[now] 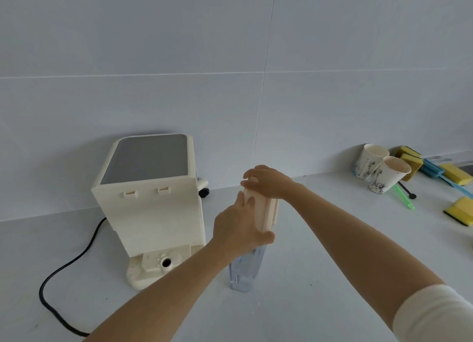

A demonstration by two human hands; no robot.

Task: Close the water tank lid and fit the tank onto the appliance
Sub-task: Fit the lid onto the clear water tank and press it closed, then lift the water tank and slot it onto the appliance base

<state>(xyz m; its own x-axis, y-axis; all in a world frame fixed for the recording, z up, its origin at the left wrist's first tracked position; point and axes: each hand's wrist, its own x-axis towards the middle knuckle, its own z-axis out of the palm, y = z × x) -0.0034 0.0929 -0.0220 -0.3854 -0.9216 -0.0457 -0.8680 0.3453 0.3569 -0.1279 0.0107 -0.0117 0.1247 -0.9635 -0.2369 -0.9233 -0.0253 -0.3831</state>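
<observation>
Left of centre the appliance (151, 203) shows its bare docking base. Just right of it the water tank (256, 239) stands upright on the counter (332, 303), left hand (236, 230) gripping its side, right hand (268, 181) pressing the lid (261, 208) on top.

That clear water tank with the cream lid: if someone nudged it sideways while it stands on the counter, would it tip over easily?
Probably yes. The water tank is tall and narrow on a small base, so a sideways push could topple it. Its clear walls look like rigid plastic, likely stiff and smooth, perhaps slippery. Both hands, left and right, steady it at the lid.
</observation>
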